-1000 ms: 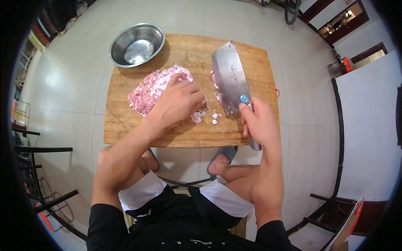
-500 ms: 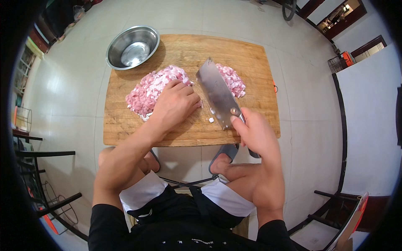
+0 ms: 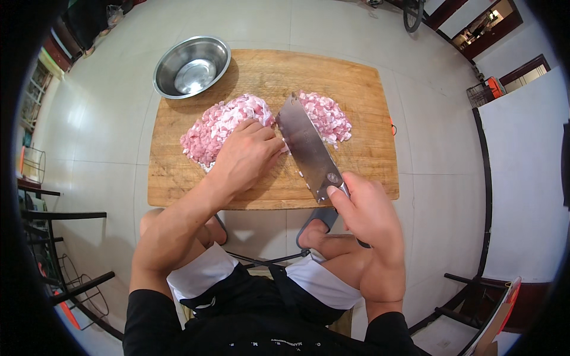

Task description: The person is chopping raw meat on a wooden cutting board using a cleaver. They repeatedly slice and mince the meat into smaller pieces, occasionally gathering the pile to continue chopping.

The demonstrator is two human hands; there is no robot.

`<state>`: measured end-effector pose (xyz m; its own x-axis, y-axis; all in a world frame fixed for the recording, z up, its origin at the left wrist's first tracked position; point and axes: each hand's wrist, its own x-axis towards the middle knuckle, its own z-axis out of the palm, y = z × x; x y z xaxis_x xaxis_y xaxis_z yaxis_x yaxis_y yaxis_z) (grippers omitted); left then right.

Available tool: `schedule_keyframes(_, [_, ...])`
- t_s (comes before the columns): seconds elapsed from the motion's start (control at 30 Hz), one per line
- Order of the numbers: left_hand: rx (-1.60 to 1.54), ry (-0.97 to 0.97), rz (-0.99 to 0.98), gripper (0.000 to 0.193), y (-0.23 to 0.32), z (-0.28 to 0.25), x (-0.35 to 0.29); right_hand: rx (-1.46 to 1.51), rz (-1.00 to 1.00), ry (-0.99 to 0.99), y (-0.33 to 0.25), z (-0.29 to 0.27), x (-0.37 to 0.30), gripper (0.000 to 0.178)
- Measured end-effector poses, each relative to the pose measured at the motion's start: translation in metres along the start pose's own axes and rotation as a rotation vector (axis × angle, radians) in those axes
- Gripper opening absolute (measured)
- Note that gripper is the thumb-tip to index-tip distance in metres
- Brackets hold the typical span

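Moist pink-and-white diced meat is heaped on the left half of the wooden board, touched by the curled left hand, whose grip cannot be told; a smaller heap is spread on the right half. Across the board's middle, a broad steel cleaver is clasped in the closed right hand. A round, bare-bottomed steel bowl is set at its far left corner.

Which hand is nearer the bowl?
Left. The left hand touches the large meat pile, short of the bowl and to its right; the right hand, gripping the cleaver, is farther, by the board's near-right corner.
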<state>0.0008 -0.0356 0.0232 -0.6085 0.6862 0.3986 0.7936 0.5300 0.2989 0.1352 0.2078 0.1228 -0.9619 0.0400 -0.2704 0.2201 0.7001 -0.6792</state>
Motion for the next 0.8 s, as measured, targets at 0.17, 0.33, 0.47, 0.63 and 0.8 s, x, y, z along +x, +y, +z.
schedule_keyframes(0.17, [-0.002,-0.005,-0.001,0.011,0.001,-0.001,0.001,0.047,0.051,-0.027,0.018,0.01,0.014,0.025])
schedule_keyframes(0.33, [0.002,0.002,-0.002,0.013,0.001,0.002,0.001,0.198,0.103,-0.027,0.02,0.008,0.024,0.026])
schedule_keyframes(0.47, [-0.023,0.015,-0.048,0.021,0.007,-0.001,0.002,0.19,0.109,-0.001,0.018,0.004,0.028,0.029])
schedule_keyframes(0.63, [0.017,0.212,-0.087,0.023,0.017,0.018,0.009,0.06,0.056,0.025,0.017,0.007,0.024,0.025])
schedule_keyframes(0.8, [0.078,0.08,-0.037,0.013,0.006,0.031,0.011,-0.106,0.036,0.051,0.011,0.013,0.009,0.027])
